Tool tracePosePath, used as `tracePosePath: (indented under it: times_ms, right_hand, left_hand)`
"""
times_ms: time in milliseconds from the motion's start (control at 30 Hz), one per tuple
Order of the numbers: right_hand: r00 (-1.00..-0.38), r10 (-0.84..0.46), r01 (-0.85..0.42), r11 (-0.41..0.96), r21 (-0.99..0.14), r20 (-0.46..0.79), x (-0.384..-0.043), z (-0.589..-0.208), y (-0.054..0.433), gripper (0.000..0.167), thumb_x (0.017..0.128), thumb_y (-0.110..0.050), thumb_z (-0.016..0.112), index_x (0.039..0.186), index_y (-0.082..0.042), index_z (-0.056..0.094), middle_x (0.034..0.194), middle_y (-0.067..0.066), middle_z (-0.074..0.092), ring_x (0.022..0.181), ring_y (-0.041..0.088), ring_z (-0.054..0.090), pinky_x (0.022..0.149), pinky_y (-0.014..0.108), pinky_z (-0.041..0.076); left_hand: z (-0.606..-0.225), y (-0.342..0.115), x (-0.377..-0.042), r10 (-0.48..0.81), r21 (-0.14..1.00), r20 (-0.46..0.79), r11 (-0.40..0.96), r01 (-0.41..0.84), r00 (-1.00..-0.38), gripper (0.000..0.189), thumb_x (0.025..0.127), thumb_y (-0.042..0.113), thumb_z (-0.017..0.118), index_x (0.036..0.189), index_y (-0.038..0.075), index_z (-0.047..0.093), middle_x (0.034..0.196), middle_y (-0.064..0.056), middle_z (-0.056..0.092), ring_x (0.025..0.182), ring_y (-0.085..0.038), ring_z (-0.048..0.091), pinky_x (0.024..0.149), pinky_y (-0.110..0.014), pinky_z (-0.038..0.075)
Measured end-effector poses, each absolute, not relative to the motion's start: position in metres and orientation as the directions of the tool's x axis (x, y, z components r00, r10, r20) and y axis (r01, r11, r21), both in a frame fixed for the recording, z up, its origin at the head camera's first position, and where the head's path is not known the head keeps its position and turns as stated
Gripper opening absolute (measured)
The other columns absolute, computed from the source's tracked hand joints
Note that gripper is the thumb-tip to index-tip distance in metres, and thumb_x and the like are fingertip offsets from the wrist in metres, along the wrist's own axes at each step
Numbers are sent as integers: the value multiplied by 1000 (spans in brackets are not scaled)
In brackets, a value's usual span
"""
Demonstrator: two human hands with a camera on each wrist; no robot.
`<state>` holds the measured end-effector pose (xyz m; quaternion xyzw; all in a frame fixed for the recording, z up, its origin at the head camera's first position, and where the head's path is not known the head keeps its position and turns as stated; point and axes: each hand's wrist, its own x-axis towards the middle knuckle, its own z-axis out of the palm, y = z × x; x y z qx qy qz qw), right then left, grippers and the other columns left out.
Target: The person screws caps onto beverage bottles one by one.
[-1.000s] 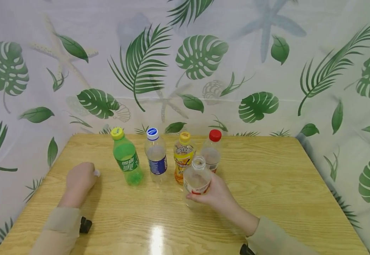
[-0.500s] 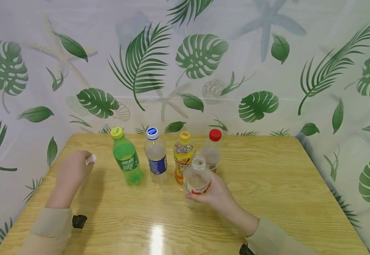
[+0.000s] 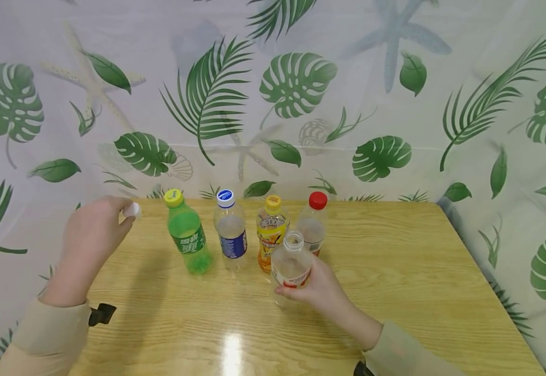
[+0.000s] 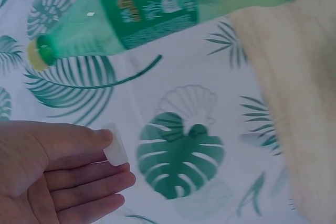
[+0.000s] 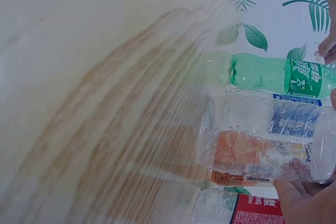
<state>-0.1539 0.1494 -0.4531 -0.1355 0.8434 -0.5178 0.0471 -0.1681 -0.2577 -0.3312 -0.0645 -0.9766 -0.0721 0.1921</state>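
Note:
My left hand (image 3: pixel 95 230) is raised above the table's left side. It pinches a white bottle cap (image 4: pixel 116 149) between thumb and fingers, left of the green bottle (image 3: pixel 190 237) with a yellow cap. Around a clear, uncapped bottle (image 3: pixel 292 263) with a red and white label, my right hand (image 3: pixel 317 284) is wrapped; the bottle stands upright near the table's middle. Just behind it are an orange-drink bottle (image 3: pixel 271 237) with an orange cap and a clear bottle (image 3: pixel 311 224) with a red cap. Between the green and orange-drink bottles stands a blue-labelled bottle (image 3: pixel 230 237).
The wooden table (image 3: pixel 395 250) ends at a wall hung with a leaf-printed cloth (image 3: pixel 296 172). The capped bottles form a row across its back half. Dark wrist cameras sit at both sleeves, the left camera (image 3: pixel 102 314) the plainer one.
My left hand has risen from near the tabletop, moving up and slightly left with the white cap, which shows more now. The right hand and the bottles have stayed in place.

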Motion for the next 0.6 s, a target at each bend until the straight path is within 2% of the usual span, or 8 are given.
tracePosePath:
  times_ms: [300, 600]
  right_hand:
    - [-961, -271, -178, 422, -889, 64, -153, -452, 150, 79, 76, -14, 98, 143, -7, 58, 138, 14, 70, 130, 35, 66, 113, 55, 52]
    - [-959, -277, -179, 424, -888, 61, -153, -452, 150, 80, 77, -14, 97, 145, -7, 57, 141, 14, 68, 132, 36, 64, 115, 57, 50]
  left_hand:
    - [-295, -239, -160, 132, 92, 477, 976, 199, -869, 29, 88, 2, 81, 116, 0, 76, 110, -26, 77, 84, -45, 73, 60, -57, 56]
    - [-272, -217, -150, 210, 29, 579, 960, 277, -788, 32, 85, 1, 83, 116, 0, 77, 108, -26, 78, 72, -42, 72, 51, -51, 52]
